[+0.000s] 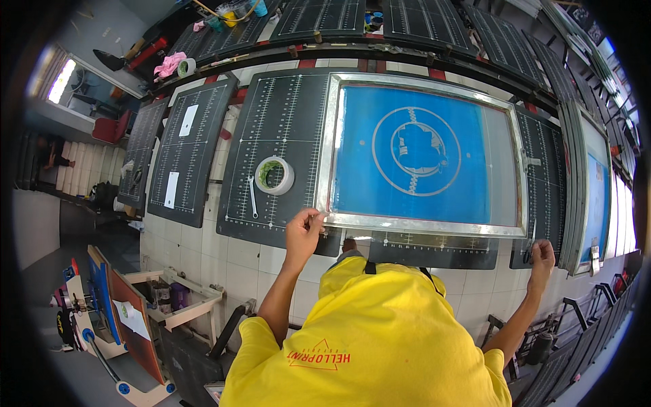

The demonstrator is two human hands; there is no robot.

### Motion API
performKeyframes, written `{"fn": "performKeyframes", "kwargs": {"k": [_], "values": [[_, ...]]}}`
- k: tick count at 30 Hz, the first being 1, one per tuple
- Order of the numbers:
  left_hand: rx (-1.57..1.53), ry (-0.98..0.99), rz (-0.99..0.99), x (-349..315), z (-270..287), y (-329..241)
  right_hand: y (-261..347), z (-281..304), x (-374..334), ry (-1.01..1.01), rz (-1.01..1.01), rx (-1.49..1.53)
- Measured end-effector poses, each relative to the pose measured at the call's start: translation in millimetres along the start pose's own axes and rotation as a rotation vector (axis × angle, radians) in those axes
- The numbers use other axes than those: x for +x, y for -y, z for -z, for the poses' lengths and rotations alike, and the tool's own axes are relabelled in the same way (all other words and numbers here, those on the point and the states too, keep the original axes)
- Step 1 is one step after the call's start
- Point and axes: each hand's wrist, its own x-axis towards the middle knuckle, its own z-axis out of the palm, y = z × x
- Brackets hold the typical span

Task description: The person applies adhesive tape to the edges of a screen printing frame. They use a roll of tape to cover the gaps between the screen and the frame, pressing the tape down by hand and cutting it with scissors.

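Note:
A screen printing frame with a metal rim and blue mesh lies across the black boards ahead of me. Its mesh carries a pale round ring design. At the frame's near left corner my left hand is closed, thumb and fingers pinching the rim. My right hand is closed just beyond the near right corner, apart from the rim; whatever is between its fingertips is too small to make out. Left of the frame, a roll of tape and a spanner rest on a black board.
Another black board with two white cards stands further left. More boards line a far rail, with a pink cloth at its left end. A second screen frame leans at right. A wheeled cart stands lower left.

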Motion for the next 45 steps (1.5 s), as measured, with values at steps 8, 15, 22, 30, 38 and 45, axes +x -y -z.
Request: {"fn": "performKeyframes", "kwargs": {"k": [8,15,22,30,38,45], "values": [[0.309,0.134,-0.232,17.9,3.9,0.2,-15.0,3.3,-12.0,-0.047,-0.08,-0.081],[0.669,0.323,-0.225,30.5,-12.2,-3.3,-33.8,9.8,-7.5,-0.064,-0.079,-0.168],[0.812,0.371,-0.31,47.4,-19.6,3.2,-29.7,4.4,-14.5,-0.081,-0.061,-0.207],[0.903,0.484,-0.313,51.9,-17.8,-8.5,-36.2,9.4,-13.2,-0.08,-0.042,-0.169],[0.825,0.439,-0.36,47.0,-9.0,0.6,-30.8,11.2,-4.0,-0.091,-0.007,-0.126],[0.823,0.43,-0.233,46.8,-13.2,-5.1,-3.2,0.9,-5.8,-0.067,-0.051,-0.15]]}}
